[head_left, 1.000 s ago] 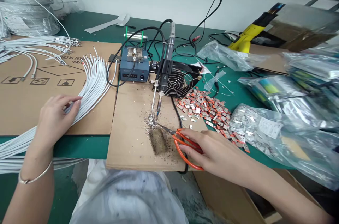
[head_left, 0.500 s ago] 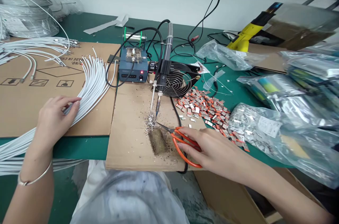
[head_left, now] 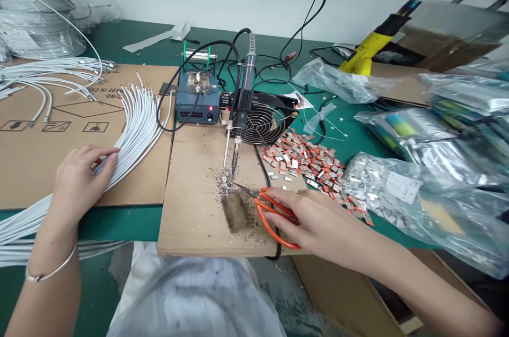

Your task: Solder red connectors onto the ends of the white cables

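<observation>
Left hand: [head_left: 77,183] resting palm-down on the bundle of white cables [head_left: 131,130], fingers loosely spread over the strands, not clamped; same placement as one second ago
Right hand: [head_left: 318,223] laid over the orange-handled scissors [head_left: 274,215], fingers on the handle loops; full grip not discernible
Scissors: flat on the small cardboard sheet [head_left: 191,209], blade tips pointing at the solder debris [head_left: 226,184] under the soldering iron [head_left: 238,130]; position unchanged
Cables: fanned across the large cardboard [head_left: 27,162], left of the soldering station [head_left: 198,106]
Nearby: pile of red-and-silver connectors [head_left: 306,159] just beyond right hand
Change: whole scene shifted slightly in view only; station indicator lit red, dark one second ago
</observation>
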`<state>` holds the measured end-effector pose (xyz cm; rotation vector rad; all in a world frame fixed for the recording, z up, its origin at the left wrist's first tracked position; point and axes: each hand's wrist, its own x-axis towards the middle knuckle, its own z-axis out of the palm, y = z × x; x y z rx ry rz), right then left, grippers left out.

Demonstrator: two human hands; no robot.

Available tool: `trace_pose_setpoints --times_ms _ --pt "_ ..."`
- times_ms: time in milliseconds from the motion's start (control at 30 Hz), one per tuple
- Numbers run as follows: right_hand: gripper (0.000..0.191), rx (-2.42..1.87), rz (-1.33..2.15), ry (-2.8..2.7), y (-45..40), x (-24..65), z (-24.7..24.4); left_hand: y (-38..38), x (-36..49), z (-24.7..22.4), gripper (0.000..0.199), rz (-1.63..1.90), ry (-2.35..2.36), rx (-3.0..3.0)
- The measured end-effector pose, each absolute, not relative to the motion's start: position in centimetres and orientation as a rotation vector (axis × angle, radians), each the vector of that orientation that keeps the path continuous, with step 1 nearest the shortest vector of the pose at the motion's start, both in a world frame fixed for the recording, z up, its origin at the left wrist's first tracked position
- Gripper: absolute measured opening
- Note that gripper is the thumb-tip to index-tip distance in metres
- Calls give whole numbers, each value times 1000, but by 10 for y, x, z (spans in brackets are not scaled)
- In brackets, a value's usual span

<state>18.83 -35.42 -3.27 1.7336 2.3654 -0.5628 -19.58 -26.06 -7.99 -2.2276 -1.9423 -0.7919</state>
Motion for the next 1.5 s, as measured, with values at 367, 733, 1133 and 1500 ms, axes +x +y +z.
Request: trace_pose_setpoints --times_ms 367,733,1133,1500 --pt "24 1686 -379 2429 -354 187 -33 -259 -196 -81 41 -797 -1939 -2218" --pt "24 1577 -263 2516 -356 188 -34 -261 -193 -78 44 -799 -1927 -2220" --pt "34 1672 -913 2376 -325 193 -40 -261 -195 -81 43 -805 -1915 -2232" --pt "36 1674 -1194 2368 -319 190 -44 -261 -194 -79 40 -770 -1948 -2241"
